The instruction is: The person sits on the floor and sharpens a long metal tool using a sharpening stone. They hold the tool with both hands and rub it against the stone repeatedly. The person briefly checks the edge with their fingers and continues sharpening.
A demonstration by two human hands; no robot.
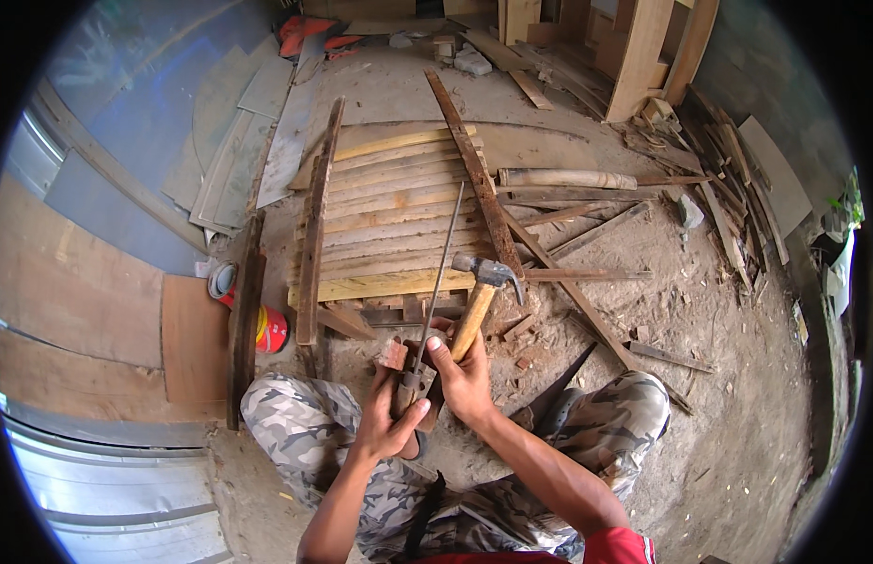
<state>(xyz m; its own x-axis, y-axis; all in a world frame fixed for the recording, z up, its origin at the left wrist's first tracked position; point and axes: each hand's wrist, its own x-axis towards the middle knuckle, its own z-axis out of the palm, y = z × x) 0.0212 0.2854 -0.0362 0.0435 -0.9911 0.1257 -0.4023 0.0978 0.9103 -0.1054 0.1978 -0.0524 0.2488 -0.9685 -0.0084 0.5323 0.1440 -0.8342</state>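
My right hand (463, 371) is closed around the wooden handle of a claw hammer (479, 296), whose metal head points up and away from me. My left hand (385, 414) grips the handle of a long, thin metal-shafted tool (443, 258); the shaft slants up past the hammer's left side, and its exact kind I cannot make out. A small reddish block (393, 354) shows by the left fingertips; whether they hold it is unclear. Just beyond both hands lies a row of pale wooden slats (394, 211), flanked by a left beam (318, 226) and a right beam (476, 169).
Loose timber strips (587, 226) and wood chips lie on the dirt floor to the right. A red and yellow can (272, 329) stands at left beside a dark upright plank (247, 320). Boards lean along both walls. My bent knees in camouflage trousers (605, 423) flank the hands.
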